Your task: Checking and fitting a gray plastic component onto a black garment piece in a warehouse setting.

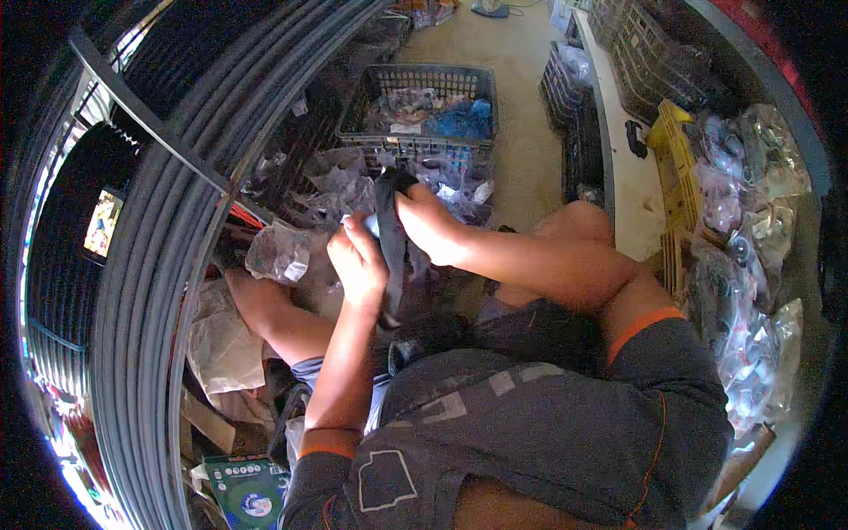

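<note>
My left hand (pixel 358 261) is closed around a small pale blue object (pixel 371 224), too hidden to identify, with its thumb on top. Just to its right, my right hand (pixel 428 221) grips a long strip of black cloth (pixel 393 283) that hangs down between the two hands toward my lap. Clear plastic bags (pixel 336 181) lie in a loose heap just beyond my hands, and another crumpled bag (pixel 278 256) is at the left of my left hand.
A dark crate (pixel 415 71) with bagged items stands ahead. Stacked crates (pixel 570 106), a pale ledge (pixel 632 203), a yellow crate (pixel 671 168) and bagged parts (pixel 742 291) line the right. At left are dark tubing (pixel 150 344), a metal rack, a lit phone (pixel 103 225) and a green box (pixel 243 495).
</note>
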Demonstrator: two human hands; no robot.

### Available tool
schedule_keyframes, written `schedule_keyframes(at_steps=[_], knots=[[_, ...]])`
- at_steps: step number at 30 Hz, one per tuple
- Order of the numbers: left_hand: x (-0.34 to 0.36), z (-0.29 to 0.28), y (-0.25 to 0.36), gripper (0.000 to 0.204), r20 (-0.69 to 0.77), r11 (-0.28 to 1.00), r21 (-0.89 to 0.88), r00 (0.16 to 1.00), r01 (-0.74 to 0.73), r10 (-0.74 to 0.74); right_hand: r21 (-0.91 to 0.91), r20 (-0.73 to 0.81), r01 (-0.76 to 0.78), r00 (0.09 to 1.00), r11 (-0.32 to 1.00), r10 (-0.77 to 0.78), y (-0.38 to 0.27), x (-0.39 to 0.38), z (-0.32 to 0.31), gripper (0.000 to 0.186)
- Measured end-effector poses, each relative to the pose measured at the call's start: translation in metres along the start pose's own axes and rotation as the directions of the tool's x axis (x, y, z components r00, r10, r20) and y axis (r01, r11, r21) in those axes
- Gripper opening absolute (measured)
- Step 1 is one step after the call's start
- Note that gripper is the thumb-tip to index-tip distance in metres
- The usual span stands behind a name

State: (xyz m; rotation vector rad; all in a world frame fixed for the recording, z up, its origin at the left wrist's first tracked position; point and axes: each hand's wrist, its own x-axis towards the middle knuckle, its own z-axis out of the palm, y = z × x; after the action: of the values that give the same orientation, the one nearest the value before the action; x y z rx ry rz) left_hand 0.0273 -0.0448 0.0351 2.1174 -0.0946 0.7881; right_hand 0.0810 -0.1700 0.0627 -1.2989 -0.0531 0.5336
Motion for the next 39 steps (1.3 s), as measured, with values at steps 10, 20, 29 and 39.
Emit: schedule_keyframes(at_steps=[10, 20, 29, 39], knots=[[-0.010, 0.005, 0.006, 0.045, 0.912, -0.481, -0.408, 0.366, 0.776, -0.185, -0.669, 0.612, 0.737, 0.478, -0.092, -0.630, -0.013, -0.003, -0.018, 0.028], [-0.022, 0.005, 0.013, 0.066, -0.009, 0.871, -0.379, 0.940, 0.312, -0.340, -0.322, 0.106, 0.207, 0.978, 0.924, -0.182, 0.001, -0.009, -0.001, 0.025], [-0.007, -0.009, -0.013, 0.044, 0.206, 0.993, -0.027, 0.973, 0.111, -0.103, -0.880, 0.365, 0.403, 0.912, 0.251, -0.186, 0.006, -0.001, -0.015, 0.036], [-0.002, -0.017, -0.018, 0.053, 0.526, 0.142, -0.704, 0.645, 0.696, -0.554, -0.636, 0.580, 0.728, 0.670, 0.257, -0.462, 0.001, -0.011, -0.012, 0.026]])
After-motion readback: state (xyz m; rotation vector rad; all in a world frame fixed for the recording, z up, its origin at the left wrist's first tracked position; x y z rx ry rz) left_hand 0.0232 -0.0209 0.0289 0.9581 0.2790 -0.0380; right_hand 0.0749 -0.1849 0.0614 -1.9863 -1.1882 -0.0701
